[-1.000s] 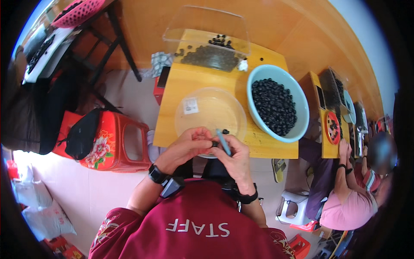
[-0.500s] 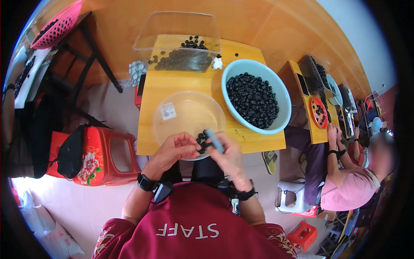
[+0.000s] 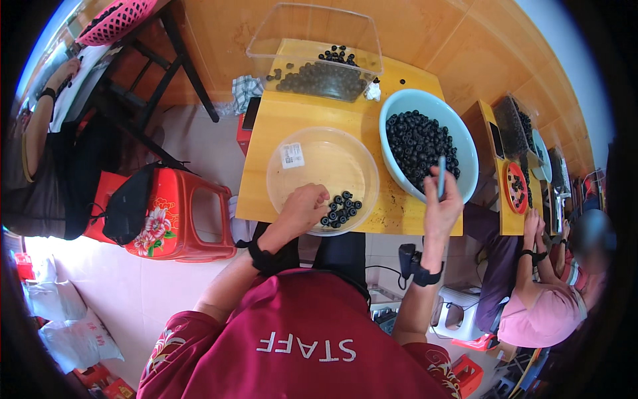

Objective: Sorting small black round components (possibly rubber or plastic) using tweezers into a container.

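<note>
My left hand [image 3: 305, 207] is closed, fingers curled, over the left part of a shallow clear round tray [image 3: 276, 178]. Whatever its fingertips hold is hidden. Just right of them, a small group of black ring-shaped parts [image 3: 347, 206] lies in the tray. My right hand [image 3: 444, 207] grips a light-blue pen-like tool [image 3: 442, 174] that points upward. That hand is at the near rim of a light-blue basin [image 3: 470, 145], which is filled with the same black parts. Whether its fingers touch any of them cannot be made out.
Behind the tray, a clear rectangular box [image 3: 316, 36] stands on the yellow table [image 3: 319, 114], with black parts in and around it. A red stool [image 3: 199, 199] is at the left. Co-workers sit on both sides; one wears a pink shirt [image 3: 541, 316].
My right hand has moved right with the tool, from the tray to the basin. My left hand stays at the tray, now apart from it. The whole view has shifted.
</note>
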